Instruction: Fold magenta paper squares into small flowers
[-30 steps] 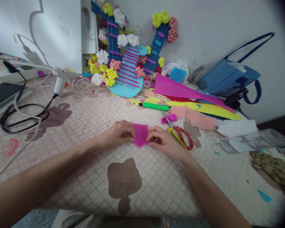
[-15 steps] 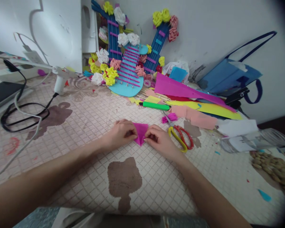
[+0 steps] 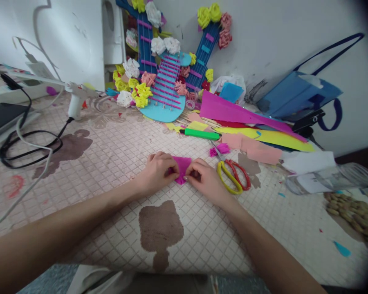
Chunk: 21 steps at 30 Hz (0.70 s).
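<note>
A small piece of magenta paper lies between my hands near the middle of the table. My left hand pinches its left side, fingers curled. On the right, my right hand pinches the lower right part of the same paper between thumb and index finger. The paper's lower tip looks folded or gathered between the fingertips. Just right of my right hand lie scissors with one yellow and one red handle. Their blades point toward a crumpled magenta paper piece.
Behind are a green marker, coloured paper sheets and a flower-decorated craft. A white glue gun with cables stands left. To the right are a clear bottle, peanuts and a blue bag.
The magenta paper's lower tip, pointed before, now looks shorter and blunter between my fingertips. Both hands keep their pinch in nearly the same place. The view has shifted slightly.
</note>
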{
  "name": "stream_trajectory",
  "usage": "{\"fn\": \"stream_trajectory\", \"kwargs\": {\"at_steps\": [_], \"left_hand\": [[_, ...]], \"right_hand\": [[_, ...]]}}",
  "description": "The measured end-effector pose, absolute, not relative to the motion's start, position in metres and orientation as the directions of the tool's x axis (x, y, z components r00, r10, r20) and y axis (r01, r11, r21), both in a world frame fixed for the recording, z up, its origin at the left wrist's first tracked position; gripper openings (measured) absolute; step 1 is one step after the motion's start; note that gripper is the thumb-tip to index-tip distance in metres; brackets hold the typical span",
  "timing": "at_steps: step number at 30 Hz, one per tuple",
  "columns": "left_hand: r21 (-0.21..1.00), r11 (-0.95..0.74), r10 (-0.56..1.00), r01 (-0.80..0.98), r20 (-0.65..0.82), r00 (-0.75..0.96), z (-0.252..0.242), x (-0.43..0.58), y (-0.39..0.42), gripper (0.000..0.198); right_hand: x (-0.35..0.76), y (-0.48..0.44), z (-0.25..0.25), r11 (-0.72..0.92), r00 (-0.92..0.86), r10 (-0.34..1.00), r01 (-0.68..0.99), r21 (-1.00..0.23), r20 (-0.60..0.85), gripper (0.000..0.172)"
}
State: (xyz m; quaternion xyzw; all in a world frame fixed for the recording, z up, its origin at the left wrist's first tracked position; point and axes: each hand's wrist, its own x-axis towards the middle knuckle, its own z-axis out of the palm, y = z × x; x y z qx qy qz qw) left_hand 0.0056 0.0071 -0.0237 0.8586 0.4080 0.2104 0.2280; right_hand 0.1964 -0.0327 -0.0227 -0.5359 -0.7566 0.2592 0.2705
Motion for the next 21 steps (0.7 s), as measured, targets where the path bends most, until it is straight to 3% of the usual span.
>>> {"fn": "stream_trajectory", "kwargs": {"at_steps": [8, 14, 21], "left_hand": [[0.575, -0.570, 0.792, 0.587, 0.192, 0.580, -0.024, 0.005, 0.008, 0.006], [0.654, -0.650, 0.635, 0.386, 0.190, 0.749, -0.023, -0.010, 0.022, 0.004], [0.634, -0.676, 0.607, 0.376, 0.190, 0.772, -0.026, -0.014, 0.025, 0.003]], "right_hand": [[0.201, -0.032, -0.017, 0.286, -0.341, 0.936, 0.595, -0.751, 0.086, 0.008], [0.217, -0.030, -0.007, 0.356, -0.533, 0.845, 0.508, -0.784, 0.039, 0.009], [0.212, -0.030, -0.012, 0.297, -0.423, 0.905, 0.555, -0.777, 0.044, 0.005]]}}
